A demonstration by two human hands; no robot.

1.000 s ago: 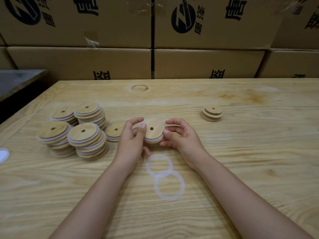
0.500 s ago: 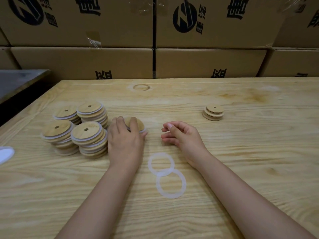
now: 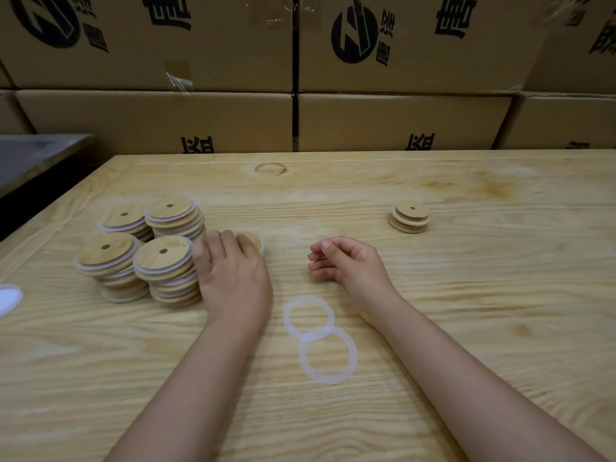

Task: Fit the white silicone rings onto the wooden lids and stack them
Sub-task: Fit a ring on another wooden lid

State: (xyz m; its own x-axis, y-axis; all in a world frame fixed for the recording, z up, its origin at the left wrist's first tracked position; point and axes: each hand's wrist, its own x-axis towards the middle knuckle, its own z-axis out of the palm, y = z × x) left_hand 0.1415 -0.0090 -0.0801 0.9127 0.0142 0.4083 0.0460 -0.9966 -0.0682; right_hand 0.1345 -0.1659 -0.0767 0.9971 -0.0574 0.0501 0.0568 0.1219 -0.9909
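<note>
The table point(image 3: 466, 328) is pale honey-yellow wood streaked with darker brown grain, with a faint brown ring mark point(image 3: 270, 169) near its far edge. Toward the left edge, the stacked lids point(image 3: 163, 255) are light tan, each with a small dark centre hole, and white bands stripe the layers. The two silicone rings point(image 3: 312, 335) are milky, translucent white. Beyond the far edge, the cardboard boxes point(image 3: 150, 121) are brown with black print.

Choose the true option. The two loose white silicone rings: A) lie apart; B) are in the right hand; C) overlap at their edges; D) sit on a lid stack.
C: the nearer ring and the farther ring cross edges, flat on the table.
</note>
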